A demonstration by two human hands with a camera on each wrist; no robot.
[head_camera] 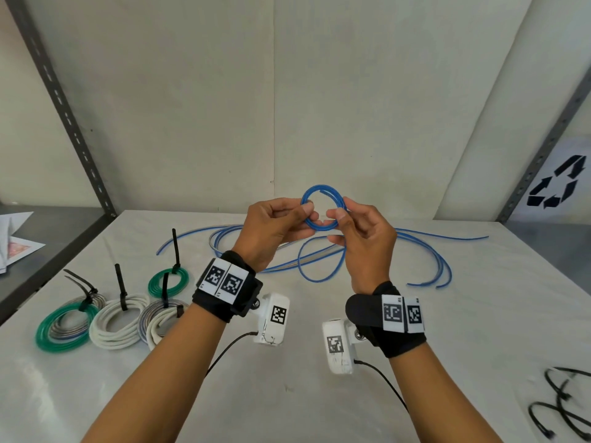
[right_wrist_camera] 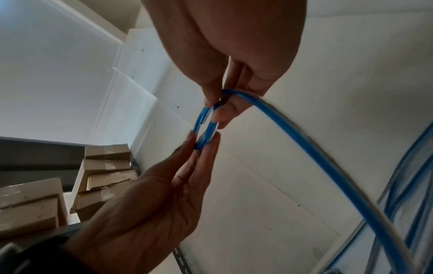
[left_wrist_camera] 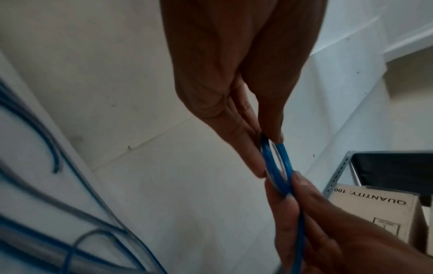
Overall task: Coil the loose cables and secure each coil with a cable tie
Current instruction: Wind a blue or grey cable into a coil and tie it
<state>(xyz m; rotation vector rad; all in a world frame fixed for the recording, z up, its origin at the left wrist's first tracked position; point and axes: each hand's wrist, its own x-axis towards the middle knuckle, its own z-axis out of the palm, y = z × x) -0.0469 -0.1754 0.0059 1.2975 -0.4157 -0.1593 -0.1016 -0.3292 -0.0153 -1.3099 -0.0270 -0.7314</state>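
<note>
Here the blue cable (head_camera: 323, 204) is just beginning to become a coil: a small ring of a couple of turns is held up in the air above the surface (head_camera: 287, 394), between the two hands; the left hand (head_camera: 271, 231) pinches the ring's left side between thumb and fingers, and the right hand (head_camera: 361, 238) pinches its right side the same way, with the feed strand running down from it to the loose loops (head_camera: 425, 251) lying on the surface behind.

To do this step well, I judge the left pinch should hold the turns flat together while the right hand draws up slack and lays each new turn on the same circle; the ring looks rather tight, so letting later turns match it and not twist would keep the coil neat; the cable seems springy, and a loosened pinch would likely let the turns spring apart.

For room: the finished coils (head_camera: 112, 318), each with a black tie, sit to the left, near the left forearm; spare cable ties (head_camera: 566, 407) lie at the near right by the surface's edge, within reach for the next step; the wall rises close behind the loose loops, and a metal upright (head_camera: 64, 113) slants up on the far left; the middle of the surface offers the freest space for pulling slack.
</note>
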